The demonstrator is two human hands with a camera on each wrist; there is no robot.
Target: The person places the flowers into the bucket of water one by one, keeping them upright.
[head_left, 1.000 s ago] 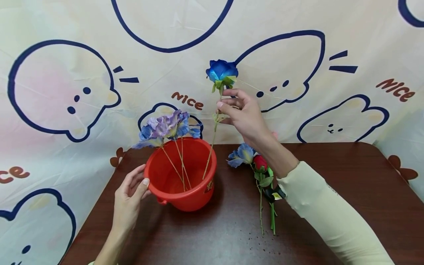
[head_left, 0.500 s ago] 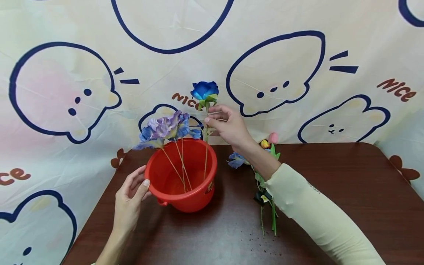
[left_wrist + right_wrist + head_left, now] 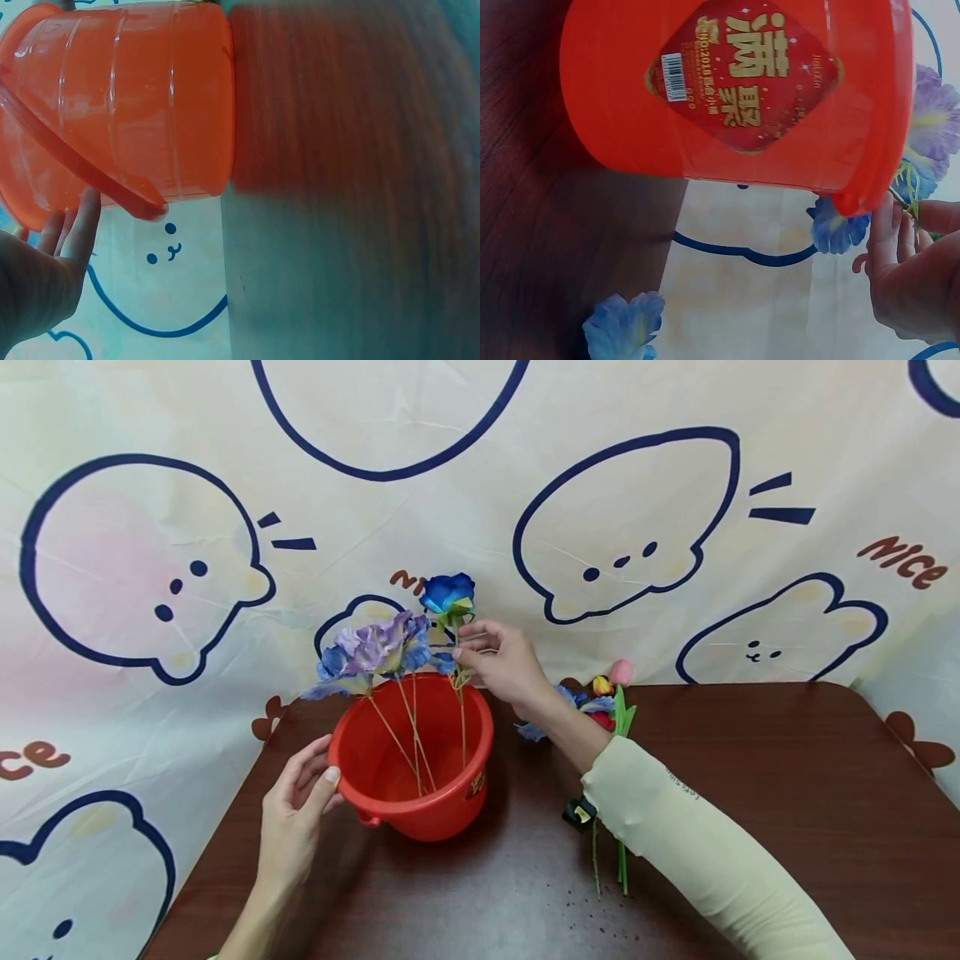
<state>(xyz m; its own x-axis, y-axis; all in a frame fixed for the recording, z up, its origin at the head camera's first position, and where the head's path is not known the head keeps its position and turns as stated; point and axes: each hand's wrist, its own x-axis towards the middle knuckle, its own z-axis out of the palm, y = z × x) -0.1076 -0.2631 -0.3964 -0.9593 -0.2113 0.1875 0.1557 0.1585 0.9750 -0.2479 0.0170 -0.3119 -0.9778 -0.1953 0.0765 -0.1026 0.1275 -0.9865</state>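
A red plastic bucket (image 3: 420, 817) stands on the table, with purple and blue artificial flowers (image 3: 371, 647) leaning in it. At its left side my left hand (image 3: 292, 822) holds the rim, thumb over the lip and fingers against the outer wall. The left wrist view shows those fingers (image 3: 79, 232) by the bucket's handle (image 3: 75, 154). My right hand (image 3: 504, 667) pinches a blue artificial rose (image 3: 448, 593) by its stem, just under the bloom. The rose's stem reaches down into the bucket. In the right wrist view the right hand (image 3: 915, 277) is close beside the rim.
More artificial flowers lie right of the bucket, partly hidden by the right forearm: a pink tulip (image 3: 620, 672), a yellow bloom (image 3: 602, 686) and a blue one (image 3: 532, 732). A small black object (image 3: 579, 814) lies on them. A printed cloth (image 3: 480, 510) hangs behind the table.
My right hand has moved left and down with the blue rose, and its stem now stands deeper in the bucket. The left hand and bucket stay where they were.
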